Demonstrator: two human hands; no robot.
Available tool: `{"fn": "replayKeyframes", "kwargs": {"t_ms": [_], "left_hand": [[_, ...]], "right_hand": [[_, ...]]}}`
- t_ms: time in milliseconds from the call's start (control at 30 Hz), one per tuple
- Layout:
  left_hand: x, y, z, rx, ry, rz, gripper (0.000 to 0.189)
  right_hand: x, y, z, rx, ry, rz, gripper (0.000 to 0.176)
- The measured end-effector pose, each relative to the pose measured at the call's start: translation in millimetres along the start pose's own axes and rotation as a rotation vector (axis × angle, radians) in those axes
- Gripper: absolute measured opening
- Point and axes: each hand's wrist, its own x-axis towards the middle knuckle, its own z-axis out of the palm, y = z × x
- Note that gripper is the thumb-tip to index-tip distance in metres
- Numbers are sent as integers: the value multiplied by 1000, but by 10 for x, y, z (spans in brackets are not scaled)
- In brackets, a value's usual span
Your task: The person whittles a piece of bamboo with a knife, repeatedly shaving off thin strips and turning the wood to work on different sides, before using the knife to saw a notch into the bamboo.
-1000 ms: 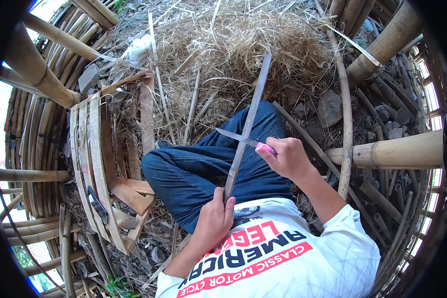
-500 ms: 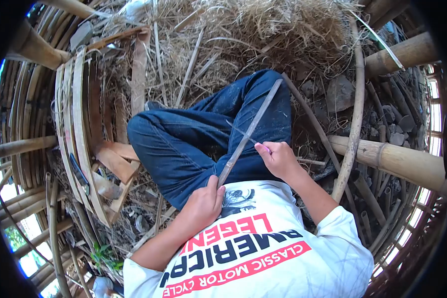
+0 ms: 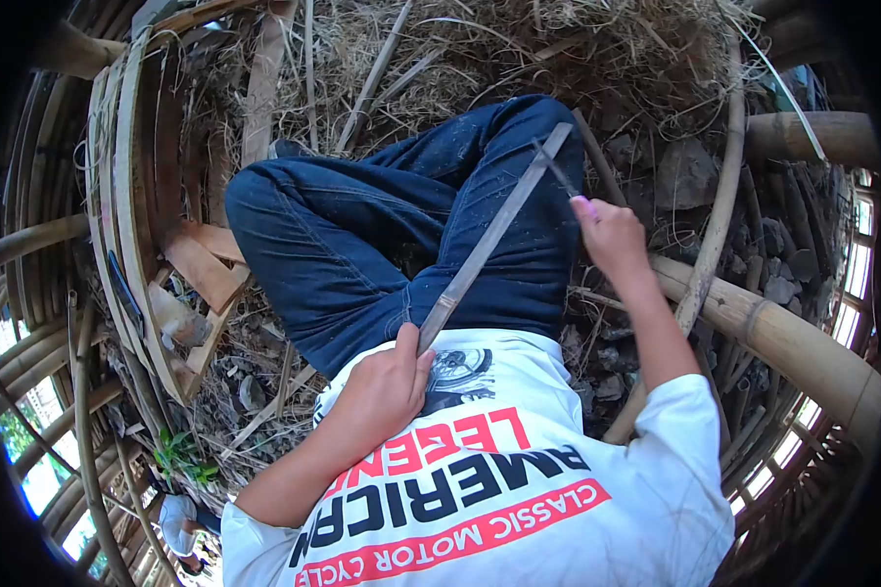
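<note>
My left hand (image 3: 387, 383) clamps the near end of the long grey bamboo strip (image 3: 494, 230), bracing it across my blue-jeaned lap (image 3: 362, 235) so the pink-handled knife (image 3: 555, 171), gripped in my right hand (image 3: 607, 233), meets its far tip.

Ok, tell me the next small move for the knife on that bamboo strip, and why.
Probably slide the knife down the bamboo strip toward the left hand for a fresh stroke. The right hand has the blade at the strip's far tip, little strip beyond it; the left hand grips the near end.
</note>
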Motion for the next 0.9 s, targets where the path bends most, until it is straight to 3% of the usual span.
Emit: {"fn": "replayKeyframes", "kwargs": {"t_ms": [100, 267, 300, 400, 633, 733, 833, 900], "left_hand": [[-3, -2, -6, -31, -39, -8, 21], [51, -7, -21, -34, -17, -37, 20], [46, -18, -26, -33, -21, -40, 20], [78, -48, -51, -79, -70, -62, 21], [130, -52, -77, -84, -77, -101, 23], [144, -31, -100, -90, -94, -148, 25], [158, -29, -125, -109, -107, -163, 26], [185, -28, -146, -136, -135, -156, 26]], "right_hand": [[90, -69, -96, 66, 7, -35, 54], [-236, -526, -51, 209, -164, -178, 52], [-244, -524, -10, 202, -147, -183, 53], [78, -197, 35, 184, -24, 51, 55], [-331, -687, 27, 357, -194, -135, 49], [-386, -801, 16, 352, -287, -122, 47], [-408, -817, 61, 426, -270, -113, 42], [-413, -834, 128, 542, -80, -175, 35]]}}
